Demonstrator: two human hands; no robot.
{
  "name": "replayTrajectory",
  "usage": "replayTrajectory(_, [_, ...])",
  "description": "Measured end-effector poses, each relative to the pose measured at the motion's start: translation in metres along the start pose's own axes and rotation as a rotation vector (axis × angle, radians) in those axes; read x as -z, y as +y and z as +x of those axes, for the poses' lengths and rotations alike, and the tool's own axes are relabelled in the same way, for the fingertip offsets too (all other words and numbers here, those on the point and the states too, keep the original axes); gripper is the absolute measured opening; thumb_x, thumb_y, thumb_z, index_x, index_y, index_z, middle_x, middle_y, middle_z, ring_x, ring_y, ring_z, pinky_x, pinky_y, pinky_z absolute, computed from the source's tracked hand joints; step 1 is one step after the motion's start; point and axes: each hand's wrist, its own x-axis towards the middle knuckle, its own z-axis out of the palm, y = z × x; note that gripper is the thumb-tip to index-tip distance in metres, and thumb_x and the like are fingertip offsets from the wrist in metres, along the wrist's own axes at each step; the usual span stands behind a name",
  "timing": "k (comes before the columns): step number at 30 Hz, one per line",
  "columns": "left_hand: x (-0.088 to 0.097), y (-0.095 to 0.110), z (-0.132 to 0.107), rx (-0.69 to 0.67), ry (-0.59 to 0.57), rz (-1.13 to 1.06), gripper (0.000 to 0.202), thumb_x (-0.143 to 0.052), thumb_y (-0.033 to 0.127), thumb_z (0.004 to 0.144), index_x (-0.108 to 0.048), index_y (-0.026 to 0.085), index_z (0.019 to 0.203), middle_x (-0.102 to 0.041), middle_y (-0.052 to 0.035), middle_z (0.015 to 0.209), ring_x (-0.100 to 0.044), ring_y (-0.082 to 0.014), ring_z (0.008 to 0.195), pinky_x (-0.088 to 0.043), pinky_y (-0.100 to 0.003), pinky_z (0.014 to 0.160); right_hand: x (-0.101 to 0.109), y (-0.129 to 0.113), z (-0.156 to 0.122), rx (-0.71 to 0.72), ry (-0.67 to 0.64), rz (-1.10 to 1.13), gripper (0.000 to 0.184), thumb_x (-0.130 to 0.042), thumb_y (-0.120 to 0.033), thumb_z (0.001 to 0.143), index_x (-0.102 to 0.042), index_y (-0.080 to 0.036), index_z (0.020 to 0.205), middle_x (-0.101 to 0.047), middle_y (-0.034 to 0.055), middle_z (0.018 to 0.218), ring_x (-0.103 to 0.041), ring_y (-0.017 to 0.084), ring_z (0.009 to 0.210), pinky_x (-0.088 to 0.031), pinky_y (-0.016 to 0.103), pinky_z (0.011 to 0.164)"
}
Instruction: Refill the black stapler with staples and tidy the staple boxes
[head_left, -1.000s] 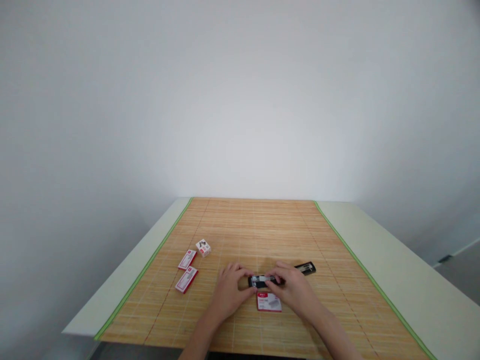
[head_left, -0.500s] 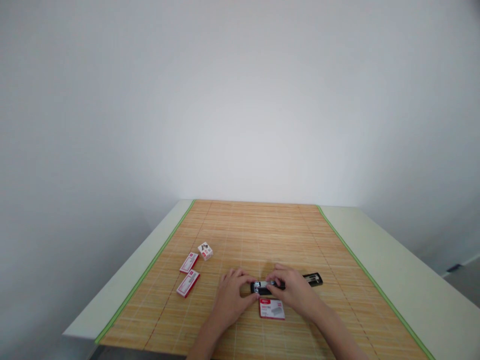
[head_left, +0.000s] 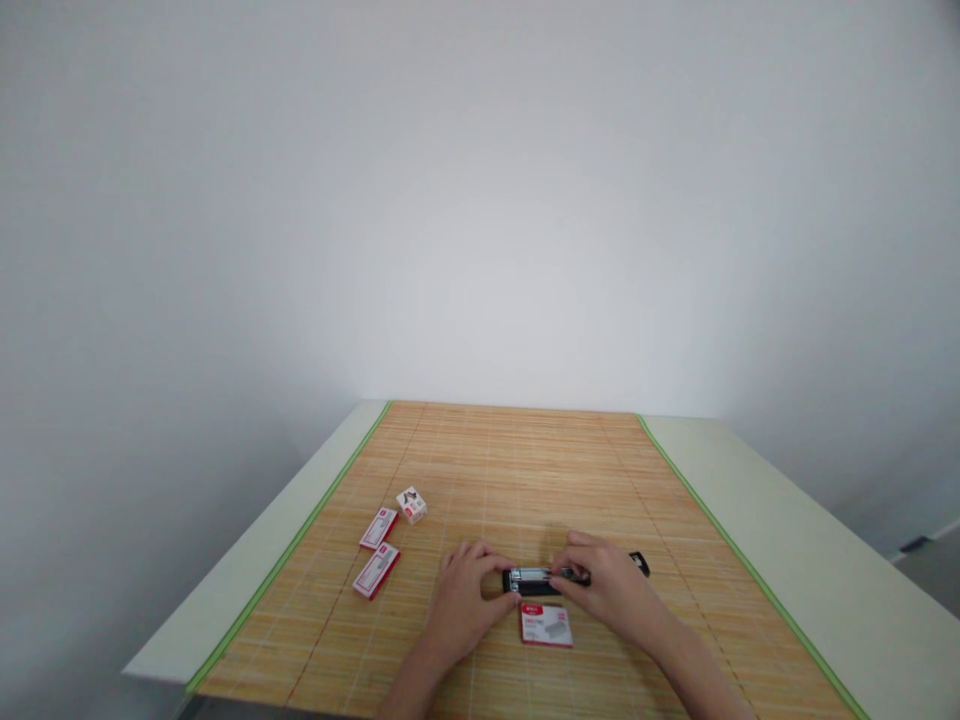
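From my end the light is soft and diffuse, the wall (head_left: 480,230) brightest mid-frame; shadows on the mat (head_left: 510,470) are faint, fine detail smeared.

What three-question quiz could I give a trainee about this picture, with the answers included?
1. True or false: the left hand and the right hand are both at the black stapler.

2. How many boxes can be seen on the bamboo mat?

3. Where does the box closest to the stapler lie?
A) On the stapler's far side
B) On the stapler's near side, toward the person
C) On the mat's green edge

Key:
1. True
2. Four
3. B
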Motion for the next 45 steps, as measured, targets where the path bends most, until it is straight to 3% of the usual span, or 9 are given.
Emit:
replayTrajectory(13, [-0.004,-0.003,0.001,0.006,0.010,-0.002,0.034,-0.084,0.045,0.078,-0.077,0.038,0.110,-0.067,-0.0002,0.111,-0.057,-0.0261,0.111,-0.037,-0.039,0.097,-0.018,-0.019,-0.003,0.079,0.031,-0.075,0.019,-0.079,-0.033,0.085,-0.080,-0.038,0.104,-0.068,0.0023,0.096,-0.061,0.024,0.097,-0.041,0.035,0.085])
replayTrajectory(17, [-0.003,-0.003,0.000,0.008,-0.002,0.005,0.034,-0.083,0.046,0.079,-0.077,0.036,0.111,-0.067,-0.0014,0.113,-0.057,-0.0268,0.113,-0.037,-0.040,0.098,0.008,0.018,-0.015,0.025,0.145,-0.034,0.031,-0.081,-0.036,0.080,-0.079,-0.036,0.112,-0.069,0.0060,0.114,-0.059,0.029,0.112,-0.043,0.042,0.096])
replayTrajectory(19, [-0.002,-0.003,0.000,0.010,-0.007,0.001,0.034,-0.083,0.045,0.078,-0.077,0.037,0.111,-0.067,-0.0010,0.114,-0.057,-0.0266,0.113,-0.037,-0.039,0.098,0.020,0.048,-0.028,-0.064,0.267,0.051,0.046,-0.080,-0.041,0.078,-0.075,-0.034,0.123,-0.067,0.0083,0.124,-0.057,0.031,0.119,-0.043,0.046,0.104])
replayTrajectory(21, [-0.002,-0.003,0.001,0.013,-0.009,-0.003,0.034,-0.084,0.045,0.078,-0.077,0.037,0.111,-0.067,-0.0007,0.114,-0.058,-0.0266,0.113,-0.037,-0.040,0.099,0.025,0.074,-0.044,-0.194,0.299,0.231,0.065,-0.081,-0.047,0.076,-0.065,-0.032,0.137,-0.066,0.0091,0.128,-0.061,0.029,0.112,-0.049,0.044,0.098])
replayTrajectory(25, [-0.002,-0.003,0.002,0.024,-0.008,-0.007,0.034,-0.084,0.045,0.077,-0.077,0.040,0.110,-0.066,-0.0004,0.113,-0.057,-0.0269,0.113,-0.037,-0.040,0.099,0.012,0.095,-0.066,-0.309,0.182,0.710,0.059,-0.079,-0.055,0.077,-0.069,-0.024,0.126,-0.072,0.0068,0.100,-0.067,0.025,0.089,-0.055,0.039,0.081])
replayTrajectory(29, [-0.001,-0.003,0.002,0.023,-0.014,-0.003,0.033,-0.084,0.044,0.078,-0.077,0.041,0.110,-0.066,0.0002,0.114,-0.057,-0.0267,0.114,-0.037,-0.040,0.099,0.001,0.075,-0.057,-0.329,0.227,0.849,0.054,-0.078,-0.057,0.080,-0.070,-0.022,0.120,-0.066,0.0021,0.080,-0.056,0.017,0.065,-0.048,0.030,0.062])
replayTrajectory(34, [0.000,-0.001,0.000,0.025,-0.011,-0.002,0.034,-0.083,0.044,0.078,-0.077,0.041,0.112,-0.067,-0.0002,0.115,-0.056,-0.0272,0.115,-0.037,-0.040,0.100,0.009,0.021,-0.018,-0.097,0.177,0.650,0.033,-0.075,-0.047,0.087,-0.074,-0.023,0.111,-0.058,0.0010,0.088,-0.056,0.018,0.080,-0.046,0.030,0.075])
replayTrajectory(39, [-0.002,0.000,0.000,0.024,-0.021,0.025,0.032,-0.080,0.044,0.079,-0.077,0.037,0.111,-0.067,-0.0027,0.116,-0.055,-0.0282,0.114,-0.038,-0.040,0.098,-0.001,-0.027,0.010,0.011,0.022,0.384,0.017,-0.073,-0.022,0.083,-0.077,-0.026,0.099,-0.059,0.0011,0.091,-0.058,0.020,0.089,-0.044,0.030,0.080])
replayTrajectory(45, [-0.002,0.000,0.002,0.032,-0.036,0.042,0.033,-0.081,0.042,0.078,-0.076,0.035,0.109,-0.066,-0.0018,0.115,-0.056,-0.0280,0.114,-0.039,-0.040,0.098,-0.013,-0.034,0.012,-0.001,-0.006,0.265,0.026,-0.073,-0.012,0.075,-0.074,-0.026,0.097,-0.062,0.0017,0.101,-0.060,0.021,0.098,-0.044,0.029,0.085])
